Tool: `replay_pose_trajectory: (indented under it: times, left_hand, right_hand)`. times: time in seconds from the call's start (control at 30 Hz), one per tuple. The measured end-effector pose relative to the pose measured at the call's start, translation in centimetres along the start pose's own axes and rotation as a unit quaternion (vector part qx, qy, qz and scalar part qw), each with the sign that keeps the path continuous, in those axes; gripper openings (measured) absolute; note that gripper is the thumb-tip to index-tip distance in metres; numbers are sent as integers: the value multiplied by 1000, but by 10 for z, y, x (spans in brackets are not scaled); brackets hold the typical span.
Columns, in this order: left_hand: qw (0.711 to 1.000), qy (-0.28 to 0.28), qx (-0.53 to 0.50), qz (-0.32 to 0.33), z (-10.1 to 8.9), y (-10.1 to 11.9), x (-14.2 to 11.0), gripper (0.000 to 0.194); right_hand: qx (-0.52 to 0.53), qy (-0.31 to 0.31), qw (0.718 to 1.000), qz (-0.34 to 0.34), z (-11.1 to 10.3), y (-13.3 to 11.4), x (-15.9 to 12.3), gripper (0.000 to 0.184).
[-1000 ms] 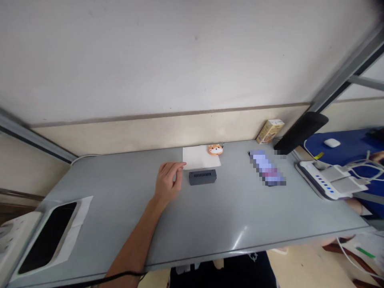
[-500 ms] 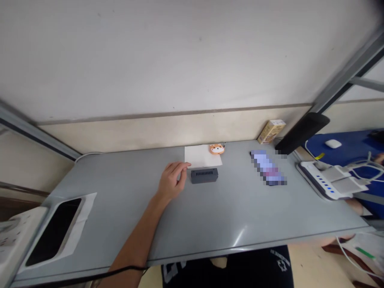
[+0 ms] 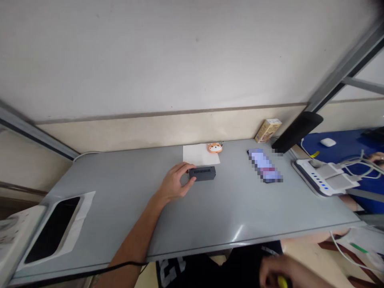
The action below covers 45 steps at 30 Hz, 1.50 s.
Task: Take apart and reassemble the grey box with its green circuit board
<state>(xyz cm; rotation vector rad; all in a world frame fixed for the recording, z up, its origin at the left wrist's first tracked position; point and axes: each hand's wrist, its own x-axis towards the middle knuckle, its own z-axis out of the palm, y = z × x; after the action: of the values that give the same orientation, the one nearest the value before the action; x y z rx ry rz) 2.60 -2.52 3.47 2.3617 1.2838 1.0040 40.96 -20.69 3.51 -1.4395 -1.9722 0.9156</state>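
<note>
On the desk in the middle lies a dark grey slotted box (image 3: 205, 174). My left hand (image 3: 177, 182) grips its left end, thumb on the near side and fingers at the far side. My right hand (image 3: 270, 272), low at the bottom edge and blurred, is curled around a yellow-and-black object (image 3: 282, 281); most of that object is hidden. Just behind the box lie a sheet of white paper (image 3: 195, 154) and an orange animal-faced case (image 3: 215, 148) on the paper's right part.
A phone with a blurred screen (image 3: 264, 166) lies to the right, near a small carton (image 3: 268, 131), a black upright object (image 3: 297, 132) and a white charging station (image 3: 310, 180). A black-screened device (image 3: 54, 230) rests at left. Another person's hand (image 3: 376, 158) shows at far right.
My left hand has moved slightly right and closed on the left end of the grey box. My right hand has come into view at the bottom, holding the yellow-and-black object.
</note>
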Motion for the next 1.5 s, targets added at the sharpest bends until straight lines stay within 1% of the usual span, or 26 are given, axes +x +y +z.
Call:
replay_pose_trajectory:
  times: [0.03,0.07,0.1,0.13,0.17,0.2,0.23,0.3,0.33,0.37,0.4,0.43,0.5,0.53,0.57,0.63,0.73,0.8,0.9,0.97,1.07,1.27,1.33,1.43,1.5]
  left_hand:
    - [1000,-5,-9,-10,2,0,0,32]
    - [999,-7,-21,-25,5,-1,0,31]
    - [998,-4,-35,-42,8,-3,-1,30]
    - [997,-1,-52,-62,11,-5,0,29]
    - [994,3,-74,-79,15,-9,0,28]
    - [990,11,-99,-95,18,-13,0,27]
    - [986,18,-126,-110,21,-16,1,27]
    - [976,28,-170,-137,25,-23,2,28]
    - [971,28,-183,-150,26,-25,2,28]
    - [968,27,-189,-162,26,-26,3,28]
    - [966,25,-188,-174,26,-27,3,27]
    - [966,23,-182,-184,26,-27,3,27]
    - [966,20,-164,-197,26,-27,4,26]
    - [968,16,-154,-199,26,-26,4,26]
    - [969,12,-144,-200,27,-25,4,27]
    - [973,11,-121,-196,29,-25,4,29]
    - [980,16,-98,-173,33,-25,5,30]
    - [984,18,-88,-155,34,-24,5,29]
    - [986,21,-75,-149,34,-22,6,27]
    - [986,20,-69,-151,34,-20,6,25]
    - [989,24,-48,-140,35,-18,5,23]
    - [997,46,10,-68,34,-18,2,24]
    - [998,53,17,-43,33,-17,2,24]
    - [998,61,22,-13,30,-18,3,24]
    - [998,64,25,0,29,-19,3,24]
  right_hand:
    - [13,1,1000,-3,-10,1,16,7]
    - [38,11,999,-2,-20,-1,34,11]
    - [128,35,991,3,-31,-6,55,15]
    - [236,113,965,-11,-41,-12,77,21]
    - [331,173,926,-45,-48,-20,100,23]
    - [390,209,894,-73,-53,-29,123,26]
    - [416,236,873,-91,-54,-36,144,32]
    - [411,243,875,-82,-44,-44,180,48]
    - [407,249,876,-65,-33,-44,191,55]
    - [404,263,874,-54,-21,-40,199,59]
    - [391,281,875,-47,-8,-34,202,60]
    - [360,290,886,-42,5,-27,201,59]
    - [270,277,921,-36,27,-11,192,57]
    - [234,266,934,-46,35,-5,186,55]
    - [204,251,944,-61,40,0,181,56]
    - [163,236,954,-85,44,4,173,56]
    - [119,211,964,-107,45,0,172,52]
    - [102,208,964,-128,46,-3,173,50]
    - [96,237,956,-142,48,-4,174,52]
    - [103,258,952,-129,49,-3,173,53]
    - [121,265,951,-103,48,1,174,52]
    - [163,281,944,-53,50,3,175,54]
    - [166,254,951,-58,52,-1,175,52]
    - [157,160,969,-101,61,-11,175,45]
    - [143,107,974,-140,67,-18,174,38]
